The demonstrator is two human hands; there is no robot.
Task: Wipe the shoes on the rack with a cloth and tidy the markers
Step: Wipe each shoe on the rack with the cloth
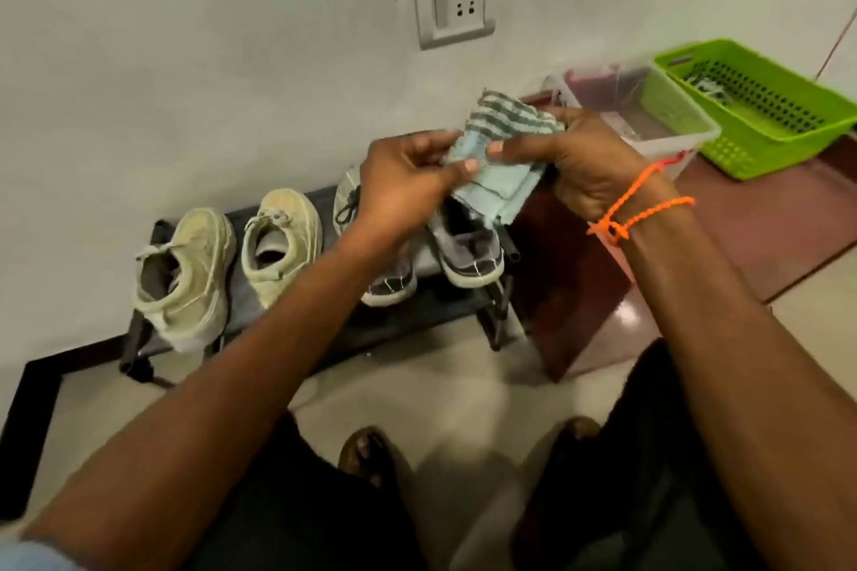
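A folded pale green cloth [498, 174] with grey stripes is held up above the shoe rack [334, 329]. My left hand [403, 185] pinches its left edge and my right hand [579, 167] grips its right side. Below, the low dark rack carries two pairs of shoes. One beige shoe [185, 278] stands at the left with its mate [280, 241] beside it. A grey and black shoe [468, 246] sits at the right; its partner [389, 283] is mostly hidden under my left arm. No markers can be made out.
A clear plastic box [649, 111] and a green perforated basket [760, 107] sit on a maroon ledge [765, 218] to the right of the rack. A wall socket [457, 5] is above. My knees and feet are at the bottom on the light floor.
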